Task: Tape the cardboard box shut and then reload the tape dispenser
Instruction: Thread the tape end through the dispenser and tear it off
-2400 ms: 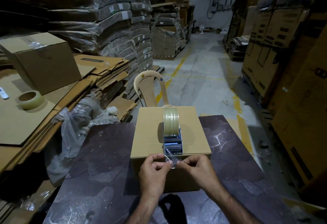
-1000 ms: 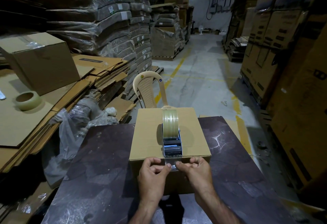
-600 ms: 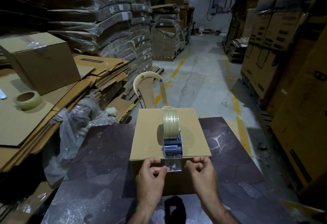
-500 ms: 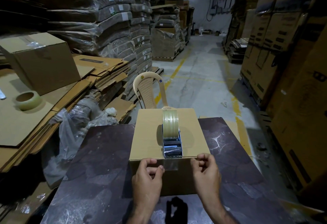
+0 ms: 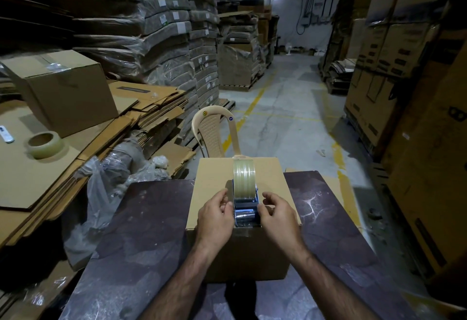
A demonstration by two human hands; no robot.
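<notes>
A closed cardboard box [image 5: 212, 193] stands on a dark table [image 5: 151, 218] in front of me. A blue tape dispenser [image 5: 244, 215] sits on the box lid near its front edge, holding a clear tape roll [image 5: 243, 178]. Its tape end runs down over the box's front edge. My left hand [image 5: 214, 218] presses against the dispenser's left side. Against its right side, my right hand [image 5: 279, 218] has its fingers curled. Both hands clasp the dispenser between them.
A spare tape roll [image 5: 45, 145] lies on flat cardboard sheets at the left, beside a taped box [image 5: 65, 89]. Crumpled plastic wrap [image 5: 106, 188] sits left of the table. A beige plastic chair [image 5: 214, 130] stands behind the box. Stacked cartons [image 5: 404, 92] line the right.
Both hands left the tape end they had pressed onto the box's front edge and rose to the dispenser's sides. The tape end stays stuck on the box front.
</notes>
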